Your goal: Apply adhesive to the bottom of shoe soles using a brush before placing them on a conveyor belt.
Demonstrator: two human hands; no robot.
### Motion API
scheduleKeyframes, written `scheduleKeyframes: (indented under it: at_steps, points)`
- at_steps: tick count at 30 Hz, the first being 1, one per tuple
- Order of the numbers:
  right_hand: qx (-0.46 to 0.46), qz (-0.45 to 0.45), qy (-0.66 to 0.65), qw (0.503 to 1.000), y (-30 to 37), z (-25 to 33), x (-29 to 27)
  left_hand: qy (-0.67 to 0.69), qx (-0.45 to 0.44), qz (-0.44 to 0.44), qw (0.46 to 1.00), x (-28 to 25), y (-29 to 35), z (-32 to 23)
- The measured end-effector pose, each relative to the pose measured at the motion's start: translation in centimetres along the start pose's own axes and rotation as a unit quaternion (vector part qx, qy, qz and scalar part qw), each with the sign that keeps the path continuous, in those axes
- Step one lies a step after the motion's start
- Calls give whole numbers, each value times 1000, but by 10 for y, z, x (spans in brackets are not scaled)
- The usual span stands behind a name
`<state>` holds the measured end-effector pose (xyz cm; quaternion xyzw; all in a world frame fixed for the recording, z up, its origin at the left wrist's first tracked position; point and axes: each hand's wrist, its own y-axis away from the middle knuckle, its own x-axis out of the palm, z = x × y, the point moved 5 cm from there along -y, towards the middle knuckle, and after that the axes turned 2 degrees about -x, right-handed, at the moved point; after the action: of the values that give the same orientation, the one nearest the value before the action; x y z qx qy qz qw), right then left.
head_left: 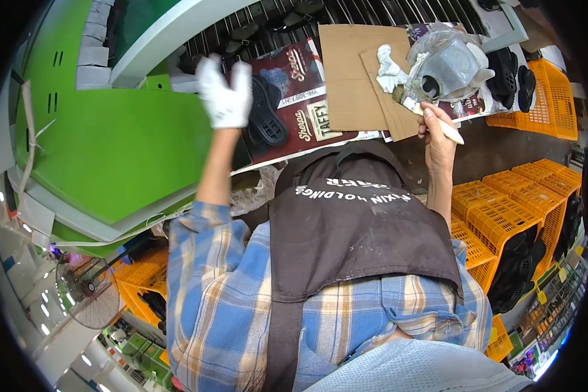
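My left hand [226,95], in a white glove, is raised beside a black shoe sole [266,112] lying on the dark red printed board. Its fingers are apart, slightly blurred, with nothing visible in them. My bare right hand [436,134] is closed around the white handle of a brush [451,133]. The bristles point away from me over brown cardboard [349,78], close to a cut-open translucent plastic jug [452,65]. A crumpled white glove [390,68] rests on the cardboard, just beyond the bristles.
A rack of metal rollers [349,14] runs behind the board, with dark shoes on it. To the left stands a bright green machine housing [111,150]. Black shoes [503,73] lie at the board's right end. Orange crates [503,209] are stacked on the right.
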<state>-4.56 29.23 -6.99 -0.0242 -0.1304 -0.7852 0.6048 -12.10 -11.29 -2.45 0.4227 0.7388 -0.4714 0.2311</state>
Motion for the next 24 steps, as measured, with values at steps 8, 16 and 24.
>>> scheduleKeyframes:
  at_steps: [8,16,24]
  points:
    - [-1,2,70,998,-6,-4,-6,-134,-265,167,940,60,139,20]
    - [-151,-36,323,934,-60,14,-57,107,-202,19,973,13,113,34]
    - [-184,-24,495,849,-105,-37,-62,707,-262,93,650,15,86,-31]
